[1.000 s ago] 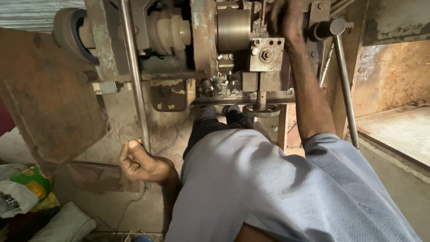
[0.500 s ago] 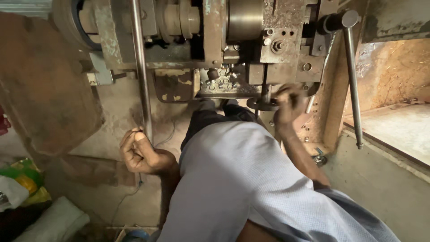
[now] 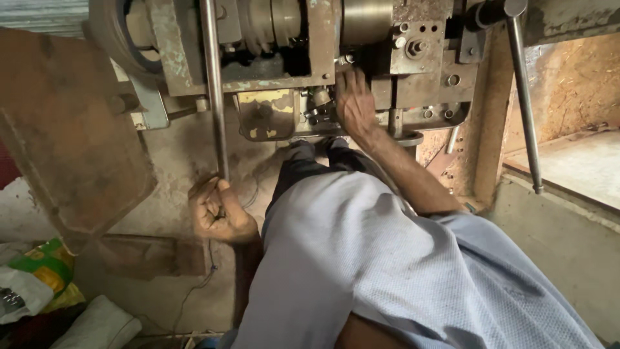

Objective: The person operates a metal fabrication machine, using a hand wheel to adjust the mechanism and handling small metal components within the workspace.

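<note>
Your left hand (image 3: 219,213) clamped round the rod (image 3: 213,90); right hand (image 3: 354,103) spread flat, fingers apart, on the machine (image 3: 361,26).

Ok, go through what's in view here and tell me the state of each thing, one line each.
left hand: fist closed around the lower end of the thin rod
thin rod: upright, gripped
right hand: fingers spread, flat on the machine's middle
machine: worn, paint chipped
long lever: hanging down, untouched
plastic bags: crumpled on the floor
</note>
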